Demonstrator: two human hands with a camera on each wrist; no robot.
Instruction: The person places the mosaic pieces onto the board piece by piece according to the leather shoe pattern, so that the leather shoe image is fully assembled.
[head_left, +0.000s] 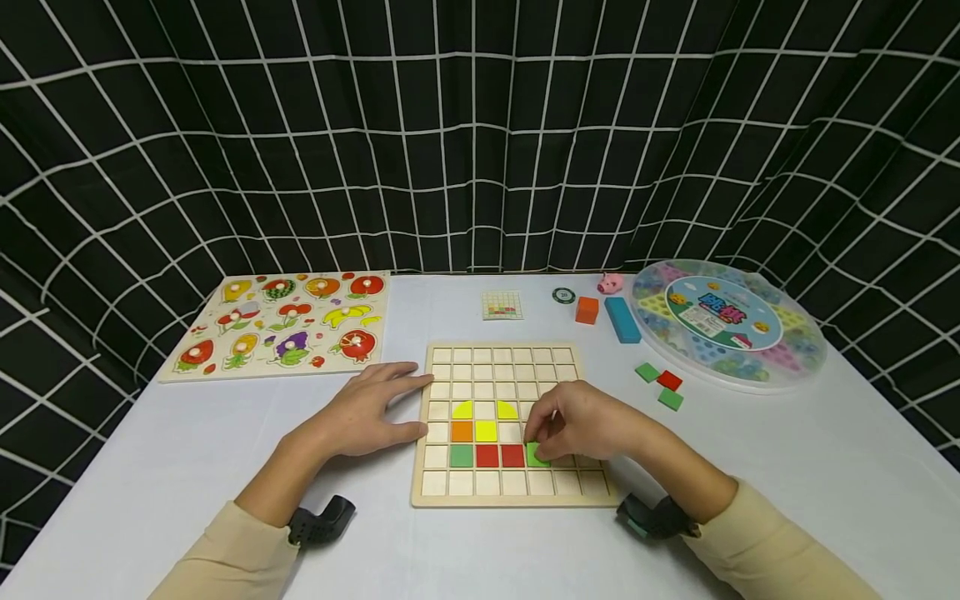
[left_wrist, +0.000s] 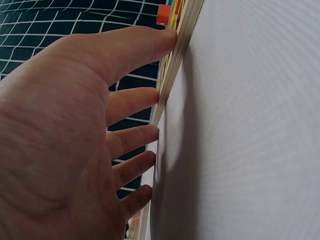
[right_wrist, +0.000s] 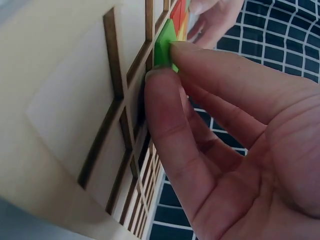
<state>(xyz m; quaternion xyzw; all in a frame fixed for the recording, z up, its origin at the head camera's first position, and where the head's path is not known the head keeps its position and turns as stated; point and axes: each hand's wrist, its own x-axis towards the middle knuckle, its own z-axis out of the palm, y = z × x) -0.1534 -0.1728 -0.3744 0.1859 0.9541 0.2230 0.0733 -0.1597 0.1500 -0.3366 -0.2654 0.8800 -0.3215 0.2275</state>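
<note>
A wooden grid board [head_left: 517, 502] lies flat in front of me. My left hand [head_left: 363, 414] rests at its left side, fingers extended, with thumb and fingertips against the edge; the left wrist view has the thumb [left_wrist: 145, 45] touching the wood. Over the board, my right hand [head_left: 588, 421] pinches a green square tile [right_wrist: 164, 45] between thumb and index finger. That tile is tilted in the right wrist view, low at its cell. To its left run two red tiles and a darker green tile [head_left: 462, 456]. Above them sit an orange tile [head_left: 462, 431], a yellow square [head_left: 487, 431] and two yellow rounded pieces.
Two green tiles and one red tile [head_left: 670, 380] lie right of the board, near a round lidded case [head_left: 727, 321]. Behind stand a pattern card [head_left: 502, 305], a chip [head_left: 563, 295], an orange cube [head_left: 587, 311], a blue block [head_left: 622, 320] and a pig figure [head_left: 610, 283]. A fruit puzzle [head_left: 277, 325] lies left.
</note>
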